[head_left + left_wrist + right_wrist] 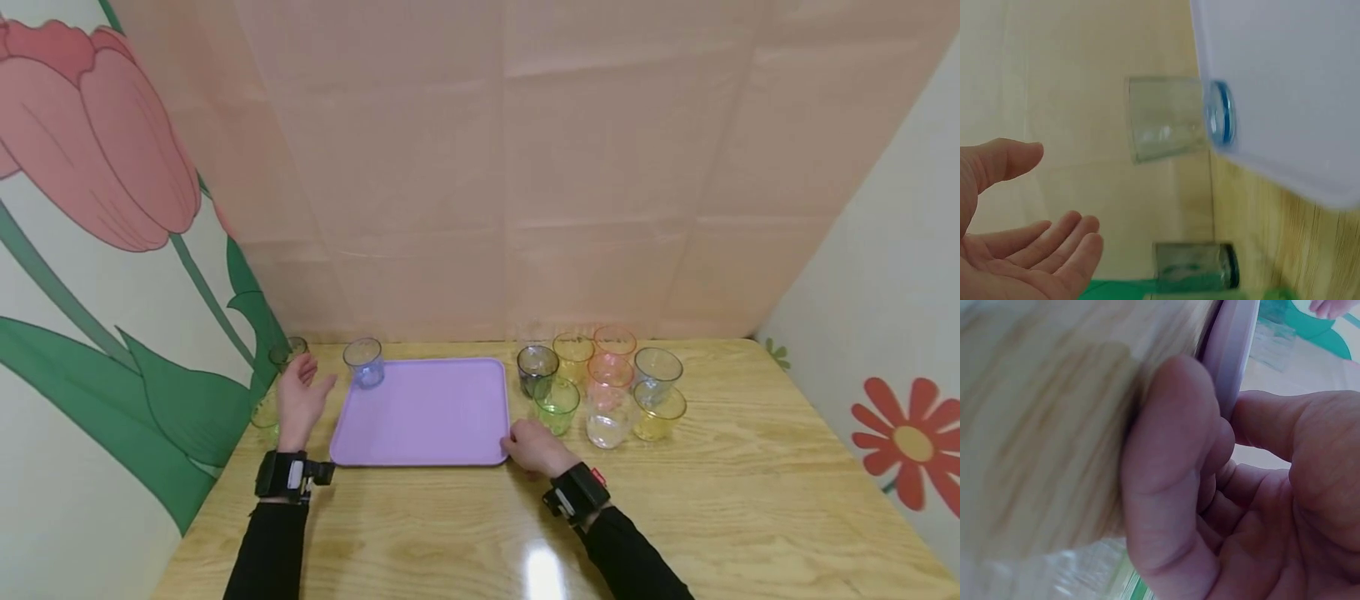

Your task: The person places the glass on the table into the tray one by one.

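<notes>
Our landmark is the shallow, rectangular lilac tray, probably plastic, which lies on the pale wood-grain worktop. Our right hand pinches the tray's near right corner, thumb on the upper side and forefinger curled round the outer edge. We judge that this grip steadies the tray, and that taking it by a corner keeps the fingers off its middle. Whether that corner is slightly lifted we cannot tell.

Our left hand is released, thumb and fingers apart and holding nothing, just left of the tray. Near it, also left of the tray, stand a smoky grey glass tumbler and a yellow-green glass tumbler, partly hidden; there they seem within easy reach of this hand.

The blue-tinted, see-through glass tumbler stands upright at the tray's far left corner, its base apparently inside the rim, a spot that we think leaves room beside it. Right of the tray, a close group includes a dark grey glass tumbler, a green glass tumbler and a yellow glass tumbler, bunched, we suppose, to suit the right hand.

The tray looks smooth and evenly coloured, with rounded corners and a low raised rim. The blue tumbler flares gently upward, its base the deepest blue.
</notes>
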### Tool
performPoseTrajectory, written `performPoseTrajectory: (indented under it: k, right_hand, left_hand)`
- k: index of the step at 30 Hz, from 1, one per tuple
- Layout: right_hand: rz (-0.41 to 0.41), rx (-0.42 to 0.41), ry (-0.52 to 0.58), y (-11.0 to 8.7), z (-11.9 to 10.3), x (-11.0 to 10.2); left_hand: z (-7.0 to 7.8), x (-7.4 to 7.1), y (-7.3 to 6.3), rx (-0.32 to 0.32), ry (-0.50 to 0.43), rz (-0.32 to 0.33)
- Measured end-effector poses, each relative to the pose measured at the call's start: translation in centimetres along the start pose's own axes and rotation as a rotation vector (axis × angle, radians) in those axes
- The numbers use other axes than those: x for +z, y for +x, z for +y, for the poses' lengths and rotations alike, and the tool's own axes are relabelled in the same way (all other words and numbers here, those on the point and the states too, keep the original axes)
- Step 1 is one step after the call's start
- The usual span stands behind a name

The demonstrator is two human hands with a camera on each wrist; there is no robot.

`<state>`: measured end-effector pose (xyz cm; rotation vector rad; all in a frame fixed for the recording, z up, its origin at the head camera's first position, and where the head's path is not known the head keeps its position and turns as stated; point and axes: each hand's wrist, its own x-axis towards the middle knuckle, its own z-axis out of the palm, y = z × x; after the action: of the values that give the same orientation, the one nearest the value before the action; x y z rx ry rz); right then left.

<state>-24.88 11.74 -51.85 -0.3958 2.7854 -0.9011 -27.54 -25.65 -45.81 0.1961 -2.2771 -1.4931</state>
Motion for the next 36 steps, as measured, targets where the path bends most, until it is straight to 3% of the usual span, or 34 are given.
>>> performPoseTrajectory:
  k: [8, 11, 14, 17, 22, 31, 36]
  right_hand:
    - [0.000, -0.004, -0.014, -0.1, -0.1, 0.0]
    - [-0.001, 0.001, -0.011, -0.1, 0.0, 0.1]
    - [-0.002, 0.013, -0.004, 0.0, 0.1, 0.2]
    - [0.004, 0.015, -0.003, 0.0, 0.1, 0.3]
    - [0.012, 0.015, -0.003, 0.0, 0.1, 0.3]
    - [0.003, 0.027, -0.007, 0.1, 0.0, 0.1]
    - [0.002, 0.024, -0.004, 0.1, 0.0, 0.0]
  left_hand:
    - [-1.1, -1.4, -1.2, 0.110, 0.197, 0.198]
    - [-1.6, -1.9, -1.6, 0.106, 0.280, 0.265]
    - [-2.1, -2.4, -1.7, 0.057, 0.308, 0.303]
    - [-2.6, -2.9, -1.8, -0.008, 0.312, 0.298]
    - [-3.2, -3.5, -1.9, -0.091, 0.335, 0.233]
    - [-3.9, -4.2, -2.0, -0.189, 0.370, 0.130]
    - [-4.4, -4.4, -2.0, -0.213, 0.356, 0.115]
